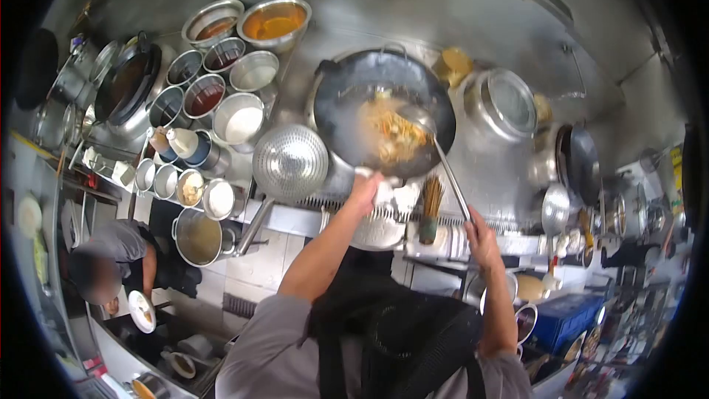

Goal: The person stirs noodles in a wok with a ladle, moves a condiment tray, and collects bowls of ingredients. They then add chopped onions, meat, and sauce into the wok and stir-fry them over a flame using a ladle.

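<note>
- Wok (343,133): landmark for all places below. Holds food (399,133), noodle-like strands, orange-brown, with pale bits; blurred haze over its left part.
- Left hand (364,193): closed, gripping a white cloth (385,192) at the wok's near rim. Whether a wok handle lies under the cloth: cannot tell. Food lies beyond this hand and slightly to its right, inside the wok.
- Right hand (484,240): closed around the ladle (453,181) by its handle, outside the wok, near side, to the right. Food lies beyond this hand and to its left. Ladle runs over the wok's right near rim; its head is at the food's right far side.
- Strainer (290,163): perforated metal, just left of the wok.
- Brush (430,210): bristles towards the wok, near side, between the two hands.
- Lidded pot (502,105): right of the wok. Orange-filled bowl (275,24): beyond the wok, to the left.
- Squeeze bottles (183,143) and tubs (240,118) of dark, red and white contents: left of the wok, past the strainer.
- Co-worker (122,258): well left of the wok, near side, a hand at a white plate (141,312).
- Writing: yellow label (676,168), far right of the wok; marks too small to read.
</note>
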Action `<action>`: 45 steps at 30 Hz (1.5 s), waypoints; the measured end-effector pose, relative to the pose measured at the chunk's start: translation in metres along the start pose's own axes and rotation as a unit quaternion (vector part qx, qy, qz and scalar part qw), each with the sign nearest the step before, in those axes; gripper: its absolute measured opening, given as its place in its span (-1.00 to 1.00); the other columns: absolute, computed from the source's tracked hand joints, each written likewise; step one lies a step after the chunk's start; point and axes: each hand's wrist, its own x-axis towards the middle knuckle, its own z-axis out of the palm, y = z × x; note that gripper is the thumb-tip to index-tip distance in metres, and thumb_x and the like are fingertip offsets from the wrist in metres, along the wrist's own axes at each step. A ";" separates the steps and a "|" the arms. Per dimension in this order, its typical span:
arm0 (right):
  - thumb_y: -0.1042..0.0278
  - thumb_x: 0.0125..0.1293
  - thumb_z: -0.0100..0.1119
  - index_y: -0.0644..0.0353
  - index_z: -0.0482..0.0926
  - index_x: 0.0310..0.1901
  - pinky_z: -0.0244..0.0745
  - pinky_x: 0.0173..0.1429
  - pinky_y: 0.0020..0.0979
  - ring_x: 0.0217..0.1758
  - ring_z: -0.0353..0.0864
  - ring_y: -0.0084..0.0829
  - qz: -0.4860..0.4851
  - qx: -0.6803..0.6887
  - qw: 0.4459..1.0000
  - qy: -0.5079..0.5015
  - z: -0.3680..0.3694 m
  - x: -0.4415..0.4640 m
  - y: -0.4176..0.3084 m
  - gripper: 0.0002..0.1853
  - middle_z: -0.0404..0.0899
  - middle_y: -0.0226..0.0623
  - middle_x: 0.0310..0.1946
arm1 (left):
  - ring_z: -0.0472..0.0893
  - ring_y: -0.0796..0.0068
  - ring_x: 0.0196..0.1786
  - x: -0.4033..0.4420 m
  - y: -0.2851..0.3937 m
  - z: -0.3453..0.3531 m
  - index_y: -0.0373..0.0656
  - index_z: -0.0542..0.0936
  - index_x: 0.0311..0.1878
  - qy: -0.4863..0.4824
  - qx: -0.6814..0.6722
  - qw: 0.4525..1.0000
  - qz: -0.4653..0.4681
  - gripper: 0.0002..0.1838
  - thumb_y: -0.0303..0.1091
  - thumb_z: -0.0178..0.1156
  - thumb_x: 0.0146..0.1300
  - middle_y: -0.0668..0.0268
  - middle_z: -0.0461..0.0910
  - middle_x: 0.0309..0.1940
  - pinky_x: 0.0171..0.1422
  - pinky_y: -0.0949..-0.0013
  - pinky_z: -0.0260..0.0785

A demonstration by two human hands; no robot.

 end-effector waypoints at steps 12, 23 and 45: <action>0.09 0.60 0.16 0.04 0.48 0.48 0.45 -0.30 -0.44 -0.45 0.44 -0.63 0.102 0.081 0.940 -0.317 -0.144 -0.040 -0.059 -0.49 0.50 -0.52 -0.50 | 0.70 0.36 -0.36 -0.122 -0.007 0.037 -0.32 0.51 0.02 0.044 -0.043 0.997 0.040 -0.84 -0.48 0.08 0.46 0.15 0.68 -0.23 -0.39 0.25 0.59; 0.30 0.53 0.17 -0.02 0.50 0.44 0.56 -0.09 0.04 -0.20 0.69 0.24 -0.127 -0.034 0.991 -0.006 0.046 -0.003 0.022 -0.52 0.71 0.17 -0.17 | 0.71 0.20 0.08 -0.128 -0.102 -0.065 -0.26 0.40 0.27 -0.022 0.100 0.994 -0.023 -0.62 -0.41 0.17 0.46 0.09 0.62 0.05 -0.02 0.18 0.72; 0.21 0.53 0.15 -0.19 0.29 0.58 0.62 -0.23 0.09 -0.37 0.70 0.14 -0.093 -0.206 0.971 -0.074 0.012 0.019 0.020 -0.38 0.70 0.08 -0.32 | 0.70 0.35 -0.26 -0.109 -0.054 0.003 -0.20 0.51 0.05 0.024 0.030 0.998 0.041 -0.80 -0.31 0.16 0.51 0.18 0.67 -0.12 -0.24 0.26 0.66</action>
